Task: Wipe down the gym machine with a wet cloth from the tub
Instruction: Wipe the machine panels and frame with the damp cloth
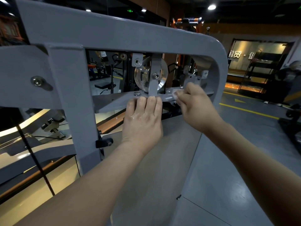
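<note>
Head view: wiping is under way, the right hand [193, 101] pinching what looks like a small white cloth [176, 93] on the machine's [114, 35] plate [114, 101], left hand [143, 118] open there; next, sweep right past the pulley [150, 75].

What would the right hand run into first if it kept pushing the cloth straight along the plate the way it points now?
Probably the upright bracket that carries the pulley. The right hand presses the cloth on the flat plate pointing left, and that bracket stands next in line; depth is hard to judge.
</note>
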The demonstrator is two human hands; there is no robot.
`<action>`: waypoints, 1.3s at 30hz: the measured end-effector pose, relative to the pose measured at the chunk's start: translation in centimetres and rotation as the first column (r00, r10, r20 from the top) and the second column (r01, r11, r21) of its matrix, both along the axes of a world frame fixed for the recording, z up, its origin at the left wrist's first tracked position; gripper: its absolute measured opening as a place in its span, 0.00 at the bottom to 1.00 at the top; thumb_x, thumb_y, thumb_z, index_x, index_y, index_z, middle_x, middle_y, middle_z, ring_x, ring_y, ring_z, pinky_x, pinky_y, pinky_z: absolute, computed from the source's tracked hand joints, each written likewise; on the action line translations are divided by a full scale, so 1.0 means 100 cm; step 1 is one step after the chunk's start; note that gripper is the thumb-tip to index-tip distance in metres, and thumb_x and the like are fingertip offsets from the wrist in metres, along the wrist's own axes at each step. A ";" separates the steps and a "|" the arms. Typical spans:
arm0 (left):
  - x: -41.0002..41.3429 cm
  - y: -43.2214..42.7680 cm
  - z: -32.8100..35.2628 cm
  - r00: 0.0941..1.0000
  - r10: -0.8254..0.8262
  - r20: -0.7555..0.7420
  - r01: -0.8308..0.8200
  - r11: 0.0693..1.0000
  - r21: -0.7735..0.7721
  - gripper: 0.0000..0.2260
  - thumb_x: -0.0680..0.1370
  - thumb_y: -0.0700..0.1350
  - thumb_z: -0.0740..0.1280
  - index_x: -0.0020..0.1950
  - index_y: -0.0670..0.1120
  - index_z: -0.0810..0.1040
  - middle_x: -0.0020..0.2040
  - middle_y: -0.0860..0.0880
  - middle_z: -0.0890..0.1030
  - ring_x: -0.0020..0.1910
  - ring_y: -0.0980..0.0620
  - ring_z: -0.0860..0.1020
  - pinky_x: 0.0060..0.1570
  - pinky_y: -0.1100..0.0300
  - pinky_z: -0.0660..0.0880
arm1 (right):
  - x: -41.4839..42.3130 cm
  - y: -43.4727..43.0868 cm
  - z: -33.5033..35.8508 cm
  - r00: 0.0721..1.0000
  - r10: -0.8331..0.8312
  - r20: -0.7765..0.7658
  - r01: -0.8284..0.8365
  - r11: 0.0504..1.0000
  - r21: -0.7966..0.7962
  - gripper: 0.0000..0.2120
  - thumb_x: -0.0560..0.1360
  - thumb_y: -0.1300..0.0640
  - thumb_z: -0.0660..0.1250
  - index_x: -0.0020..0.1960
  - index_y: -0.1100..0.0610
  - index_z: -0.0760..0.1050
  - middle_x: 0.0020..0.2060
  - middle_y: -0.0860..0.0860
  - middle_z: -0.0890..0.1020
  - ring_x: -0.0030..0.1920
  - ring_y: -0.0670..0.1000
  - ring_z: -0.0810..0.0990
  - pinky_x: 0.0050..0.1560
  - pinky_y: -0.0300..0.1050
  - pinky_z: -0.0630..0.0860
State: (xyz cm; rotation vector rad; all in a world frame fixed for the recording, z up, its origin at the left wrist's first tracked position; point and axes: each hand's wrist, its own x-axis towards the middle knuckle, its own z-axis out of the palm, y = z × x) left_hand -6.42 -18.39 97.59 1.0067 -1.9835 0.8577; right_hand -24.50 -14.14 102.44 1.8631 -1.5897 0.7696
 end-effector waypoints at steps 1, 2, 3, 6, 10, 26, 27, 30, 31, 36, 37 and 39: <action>0.000 0.000 0.000 1.000 -0.006 -0.008 0.006 1.000 0.000 0.22 0.74 0.44 0.65 0.67 0.40 0.74 0.54 0.44 0.76 0.52 0.41 0.72 0.56 0.46 0.63 | 0.008 0.000 -0.002 0.999 0.045 -0.026 -0.045 0.999 -0.005 0.09 0.84 0.60 0.64 0.46 0.63 0.77 0.41 0.48 0.64 0.42 0.48 0.63 0.40 0.40 0.57; -0.001 -0.001 0.000 1.000 -0.008 -0.014 0.008 1.000 0.000 0.21 0.74 0.44 0.65 0.67 0.40 0.74 0.53 0.43 0.76 0.52 0.41 0.72 0.56 0.46 0.63 | 0.010 -0.001 -0.002 0.995 0.085 -0.059 -0.085 0.996 -0.002 0.08 0.83 0.61 0.65 0.48 0.63 0.78 0.41 0.49 0.65 0.42 0.49 0.64 0.41 0.41 0.59; -0.001 -0.001 0.000 1.000 -0.007 -0.017 0.007 1.000 0.001 0.21 0.74 0.44 0.65 0.67 0.40 0.74 0.53 0.43 0.76 0.51 0.40 0.72 0.56 0.46 0.63 | 0.006 -0.002 -0.001 0.991 0.101 -0.083 -0.100 0.995 0.009 0.07 0.83 0.60 0.65 0.51 0.63 0.79 0.42 0.50 0.65 0.43 0.50 0.65 0.41 0.42 0.61; -0.002 0.000 0.000 1.000 -0.004 -0.016 0.004 1.000 0.011 0.22 0.74 0.44 0.64 0.67 0.40 0.73 0.53 0.43 0.75 0.52 0.41 0.70 0.56 0.46 0.63 | -0.023 -0.002 0.003 0.999 -0.009 -0.044 0.010 1.000 0.022 0.11 0.85 0.56 0.63 0.56 0.63 0.79 0.43 0.49 0.64 0.43 0.50 0.65 0.38 0.42 0.59; -0.002 -0.001 0.000 1.000 0.001 -0.025 -0.001 1.000 0.006 0.21 0.74 0.44 0.64 0.66 0.40 0.74 0.53 0.43 0.75 0.51 0.41 0.69 0.56 0.46 0.63 | -0.004 -0.002 -0.006 0.999 -0.033 -0.004 0.033 0.998 -0.059 0.11 0.84 0.59 0.62 0.47 0.65 0.77 0.41 0.48 0.63 0.42 0.48 0.61 0.38 0.39 0.57; 0.003 0.006 0.004 0.991 -0.088 -0.104 0.103 0.983 0.150 0.21 0.72 0.44 0.62 0.63 0.39 0.74 0.56 0.41 0.75 0.54 0.40 0.72 0.60 0.46 0.69 | 0.026 0.003 -0.004 0.982 0.166 0.086 -0.167 0.986 -0.001 0.09 0.85 0.55 0.63 0.54 0.59 0.79 0.44 0.50 0.68 0.43 0.50 0.70 0.41 0.40 0.69; 0.003 0.006 0.004 0.990 -0.096 -0.107 0.112 0.981 0.159 0.21 0.71 0.43 0.64 0.63 0.39 0.74 0.56 0.41 0.75 0.54 0.40 0.73 0.60 0.46 0.69 | 0.028 -0.001 -0.006 0.987 0.151 0.048 -0.150 0.989 -0.020 0.08 0.84 0.58 0.65 0.55 0.61 0.80 0.44 0.52 0.68 0.43 0.51 0.70 0.40 0.42 0.68; 0.003 0.007 0.006 0.990 -0.108 -0.092 0.123 0.976 0.180 0.20 0.70 0.43 0.66 0.61 0.39 0.74 0.56 0.41 0.75 0.54 0.40 0.72 0.60 0.46 0.69 | 0.005 -0.005 -0.005 0.997 0.071 -0.003 -0.071 0.993 -0.090 0.07 0.82 0.61 0.66 0.53 0.63 0.80 0.43 0.51 0.66 0.41 0.50 0.67 0.39 0.42 0.63; 0.004 0.007 0.006 0.990 -0.108 -0.088 0.123 0.975 0.183 0.20 0.70 0.43 0.66 0.60 0.39 0.74 0.56 0.42 0.75 0.54 0.40 0.72 0.59 0.46 0.69 | -0.003 -0.004 -0.004 0.999 0.050 0.006 -0.049 0.993 -0.111 0.07 0.82 0.61 0.66 0.50 0.64 0.80 0.42 0.50 0.65 0.40 0.51 0.67 0.39 0.43 0.62; 0.004 0.006 0.005 0.986 -0.121 -0.119 0.140 0.975 0.174 0.17 0.71 0.42 0.60 0.58 0.38 0.75 0.54 0.40 0.75 0.53 0.38 0.73 0.58 0.45 0.69 | 0.030 -0.009 -0.011 0.991 0.132 -0.011 -0.132 0.982 -0.137 0.09 0.82 0.63 0.66 0.43 0.62 0.75 0.41 0.49 0.64 0.42 0.48 0.62 0.41 0.41 0.60; 0.004 0.006 0.005 0.985 -0.128 -0.118 0.148 0.973 0.178 0.17 0.72 0.42 0.59 0.58 0.38 0.75 0.54 0.40 0.75 0.53 0.38 0.73 0.58 0.45 0.70 | 0.029 -0.011 -0.012 0.987 0.154 -0.042 -0.158 0.979 -0.131 0.07 0.82 0.63 0.66 0.45 0.63 0.76 0.41 0.49 0.64 0.42 0.48 0.63 0.41 0.41 0.60; 0.004 0.006 0.006 0.984 -0.142 -0.107 0.161 0.968 0.193 0.18 0.71 0.42 0.59 0.59 0.38 0.76 0.55 0.40 0.75 0.53 0.39 0.72 0.58 0.45 0.70 | 0.008 -0.011 -0.010 0.989 0.134 -0.067 -0.141 0.982 -0.122 0.04 0.81 0.63 0.67 0.50 0.63 0.79 0.42 0.50 0.64 0.42 0.49 0.64 0.41 0.42 0.61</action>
